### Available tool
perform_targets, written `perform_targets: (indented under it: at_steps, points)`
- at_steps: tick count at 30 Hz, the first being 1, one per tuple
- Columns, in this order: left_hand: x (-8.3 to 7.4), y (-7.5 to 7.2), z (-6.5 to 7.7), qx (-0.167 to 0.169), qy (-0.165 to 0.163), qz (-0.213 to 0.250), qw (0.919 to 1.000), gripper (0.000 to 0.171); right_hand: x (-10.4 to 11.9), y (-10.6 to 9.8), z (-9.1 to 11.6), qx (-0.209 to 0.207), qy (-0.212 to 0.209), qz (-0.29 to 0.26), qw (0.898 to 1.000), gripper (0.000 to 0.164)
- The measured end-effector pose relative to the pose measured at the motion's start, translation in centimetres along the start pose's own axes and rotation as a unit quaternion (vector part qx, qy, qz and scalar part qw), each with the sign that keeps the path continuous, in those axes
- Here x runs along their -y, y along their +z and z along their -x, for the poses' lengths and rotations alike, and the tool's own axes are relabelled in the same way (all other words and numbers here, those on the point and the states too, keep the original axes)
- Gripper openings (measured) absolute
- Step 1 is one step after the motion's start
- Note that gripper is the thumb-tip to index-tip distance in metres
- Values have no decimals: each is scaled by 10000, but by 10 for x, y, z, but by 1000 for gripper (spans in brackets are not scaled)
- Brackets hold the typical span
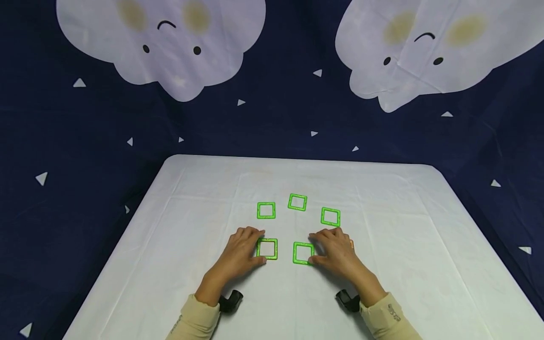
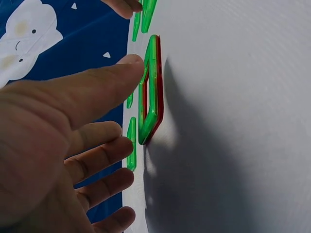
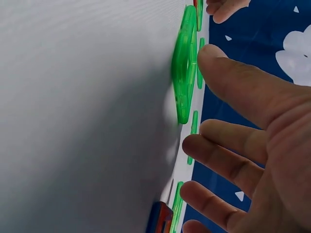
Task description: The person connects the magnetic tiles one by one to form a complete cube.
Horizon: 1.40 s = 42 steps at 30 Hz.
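Two green square frames lie nearest me. My left hand (image 1: 240, 252) is at the left one (image 1: 276, 249), its thumb by the near edge and forefinger by the far corner. A red frame (image 2: 159, 92) lies beneath that green frame. My right hand (image 1: 337, 250) is at the right green frame (image 1: 293, 253) in the same way, thumb near its close corner. The fingers of both hands are spread and loosely bent. Whether the fingertips touch the frames, I cannot tell. A small blue and red piece (image 3: 159, 217) sits on the table by the right fingers, mostly hidden in the head view.
Three more green square frames form an arc farther back: left (image 1: 266, 217), middle (image 1: 297, 209) and right (image 1: 330, 224). All lie on a white-covered table (image 1: 204, 203). Behind it hangs a dark blue cloth (image 1: 272, 137) with clouds and triangles.
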State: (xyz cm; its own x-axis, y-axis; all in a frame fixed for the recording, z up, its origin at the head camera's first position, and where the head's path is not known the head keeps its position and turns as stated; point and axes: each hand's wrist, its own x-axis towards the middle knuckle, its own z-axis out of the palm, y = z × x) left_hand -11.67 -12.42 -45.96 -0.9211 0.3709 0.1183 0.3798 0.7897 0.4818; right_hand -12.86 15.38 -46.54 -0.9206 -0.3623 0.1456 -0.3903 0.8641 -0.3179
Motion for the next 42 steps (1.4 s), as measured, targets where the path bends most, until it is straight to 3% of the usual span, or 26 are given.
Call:
perform_targets:
  at_steps: [17,26,42]
  points:
    - [0,2,-1,101,80,-253,9996,59,-1,2,2,-75,-248,74,9996,50]
    - [1,2,0,255,91,-327,9991,57,-1,3,3,133,-234,110,9996,47]
    - [3,1,1,264,102,-340,9990,54,-3,6,3,-262,-338,-69,9991,46]
